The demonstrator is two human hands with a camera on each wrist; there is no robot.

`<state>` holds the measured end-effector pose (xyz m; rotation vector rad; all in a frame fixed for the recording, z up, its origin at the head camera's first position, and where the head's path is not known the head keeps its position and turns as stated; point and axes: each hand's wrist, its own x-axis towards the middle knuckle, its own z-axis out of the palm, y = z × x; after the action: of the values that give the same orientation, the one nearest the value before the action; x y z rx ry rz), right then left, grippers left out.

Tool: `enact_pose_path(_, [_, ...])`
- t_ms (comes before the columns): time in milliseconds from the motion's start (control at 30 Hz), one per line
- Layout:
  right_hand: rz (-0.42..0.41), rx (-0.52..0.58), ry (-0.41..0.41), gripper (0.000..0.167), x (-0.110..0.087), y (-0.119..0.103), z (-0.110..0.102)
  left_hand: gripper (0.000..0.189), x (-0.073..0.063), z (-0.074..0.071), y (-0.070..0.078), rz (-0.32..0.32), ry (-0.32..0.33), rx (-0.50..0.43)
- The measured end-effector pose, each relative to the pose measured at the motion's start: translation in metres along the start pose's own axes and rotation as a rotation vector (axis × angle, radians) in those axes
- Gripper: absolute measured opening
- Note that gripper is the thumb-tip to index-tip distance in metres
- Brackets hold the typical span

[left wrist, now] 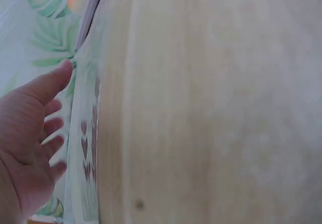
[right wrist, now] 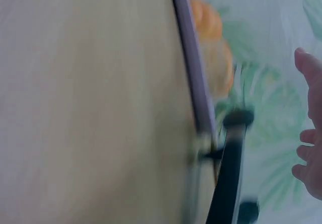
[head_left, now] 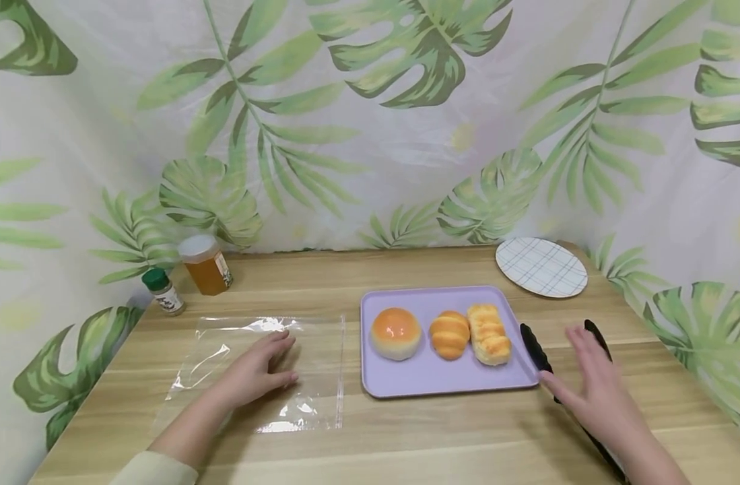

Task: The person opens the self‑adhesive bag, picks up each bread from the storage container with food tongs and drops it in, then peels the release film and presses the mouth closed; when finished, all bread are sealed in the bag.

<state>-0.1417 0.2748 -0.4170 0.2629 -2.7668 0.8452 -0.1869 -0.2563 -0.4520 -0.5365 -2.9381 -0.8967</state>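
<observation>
My left hand [head_left: 257,370] is over a clear plastic bag [head_left: 315,364] lying flat on the table, thumb and fingers spread. In the left wrist view, the left hand [left wrist: 30,138] has nothing in its grasp. My right hand [head_left: 600,391] is above black-tipped tongs [head_left: 534,347], partly covering them. The right wrist view shows the right hand [right wrist: 313,128] apart from the tongs [right wrist: 229,173], its fingers loose. Beside the tongs, a purple tray [head_left: 406,384] holds a round bun [head_left: 396,333], a small ridged roll [head_left: 450,335] and a longer ridged bread [head_left: 489,335].
A honey-coloured jar [head_left: 206,266] and a green-capped shaker [head_left: 163,292] stand at the back left of the wooden table [head_left: 442,438]. At the back right lies a white checked plate [head_left: 541,267]. A leaf-patterned cloth [head_left: 394,155] hangs behind the table.
</observation>
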Motion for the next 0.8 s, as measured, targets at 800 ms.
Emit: enact_pose_path(800, [-0.535, -0.172, -0.4, 0.051, 0.07, -0.18, 0.174, 0.054, 0.012, 0.021, 0.013, -0.029, -0.088, -0.029])
